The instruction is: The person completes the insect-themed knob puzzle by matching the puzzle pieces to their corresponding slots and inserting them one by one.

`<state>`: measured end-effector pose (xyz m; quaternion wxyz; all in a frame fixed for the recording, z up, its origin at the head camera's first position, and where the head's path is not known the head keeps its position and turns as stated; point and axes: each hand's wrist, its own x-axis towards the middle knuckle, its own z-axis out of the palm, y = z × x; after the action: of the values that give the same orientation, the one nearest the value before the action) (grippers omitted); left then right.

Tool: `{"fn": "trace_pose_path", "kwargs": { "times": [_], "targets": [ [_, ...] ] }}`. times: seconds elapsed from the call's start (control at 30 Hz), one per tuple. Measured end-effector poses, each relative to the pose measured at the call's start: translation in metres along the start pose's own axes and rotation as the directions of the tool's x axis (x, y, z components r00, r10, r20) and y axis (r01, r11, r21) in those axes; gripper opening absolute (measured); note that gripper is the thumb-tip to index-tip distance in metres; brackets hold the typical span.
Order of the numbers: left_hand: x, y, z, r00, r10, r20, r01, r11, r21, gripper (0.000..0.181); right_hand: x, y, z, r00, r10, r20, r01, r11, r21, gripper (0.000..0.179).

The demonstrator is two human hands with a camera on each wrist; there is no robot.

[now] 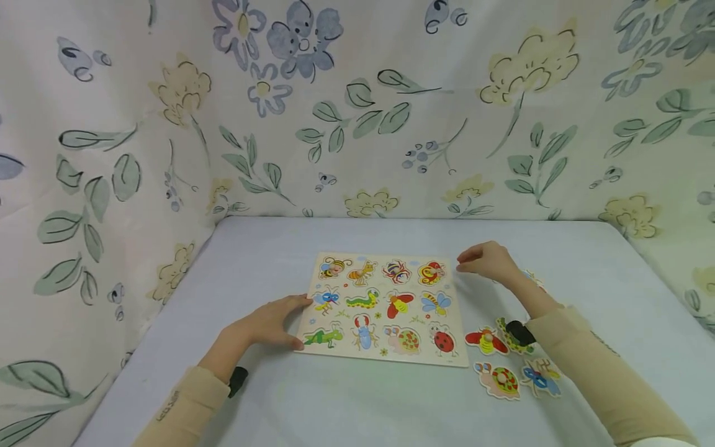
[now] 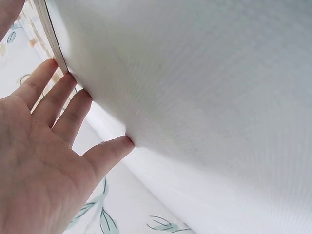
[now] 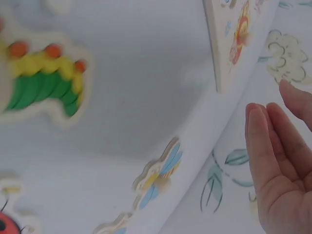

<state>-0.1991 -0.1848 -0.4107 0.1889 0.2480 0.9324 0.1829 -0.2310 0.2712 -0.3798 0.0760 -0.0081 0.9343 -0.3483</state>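
A wooden insect puzzle board point(image 1: 346, 316) lies flat on the table. My left hand point(image 1: 274, 321) is at its left edge, fingers spread, thumb by the near corner. The left wrist view shows this hand point(image 2: 44, 146) with fingertips touching the board's edge and the table. My right hand point(image 1: 488, 264) hovers just off the far right corner. In the right wrist view its fingers point(image 3: 258, 141) are nearly straight, the thumb apart, and nothing is held. Near that corner a red and yellow insect piece point(image 3: 240, 39) with a knob sits on the board.
Right of the board lie loose knobbed pieces: a red-winged insect point(image 1: 487, 341), a snail point(image 1: 498, 380), a blue-eyed fly point(image 1: 539, 377) and a green caterpillar point(image 3: 46, 80) partly behind my right wrist. A blue-winged insect piece point(image 3: 160, 178) lies farther back. A floral curtain point(image 1: 357, 149) hangs behind the table.
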Motion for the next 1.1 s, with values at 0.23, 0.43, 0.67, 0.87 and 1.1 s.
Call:
{"fn": "trace_pose_path", "kwargs": {
  "times": [0.23, 0.43, 0.67, 0.87, 1.1],
  "targets": [
    [-0.001, 0.000, 0.000, 1.000, 0.010, -0.006, -0.010, 1.000, -0.003, 0.088, -0.014, 0.011, -0.011, 1.000, 0.022, 0.018, -0.022, 1.000, -0.015, 0.035],
    [-0.002, 0.002, -0.001, 1.000, 0.011, -0.005, -0.011, 1.000, -0.012, 0.086, -0.025, 0.021, -0.016, 1.000, 0.014, 0.020, -0.014, 1.000, -0.004, 0.034],
    [-0.004, 0.005, -0.003, 1.000, 0.024, -0.006, -0.024, 1.000, -0.005, 0.087, -0.037, 0.028, -0.019, 1.000, 0.004, 0.013, -0.003, 1.000, -0.005, 0.032],
    [-0.003, 0.005, -0.002, 1.000, 0.024, -0.009, -0.024, 1.000, -0.002, 0.088, -0.045, 0.032, -0.016, 1.000, 0.009, 0.029, -0.009, 1.000, 0.002, 0.031],
    [-0.001, 0.000, 0.001, 0.999, 0.029, -0.017, -0.029, 1.000, -0.003, 0.088, -0.054, 0.037, -0.016, 0.998, -0.002, 0.061, 0.002, 1.000, 0.000, 0.029]
  ]
}}
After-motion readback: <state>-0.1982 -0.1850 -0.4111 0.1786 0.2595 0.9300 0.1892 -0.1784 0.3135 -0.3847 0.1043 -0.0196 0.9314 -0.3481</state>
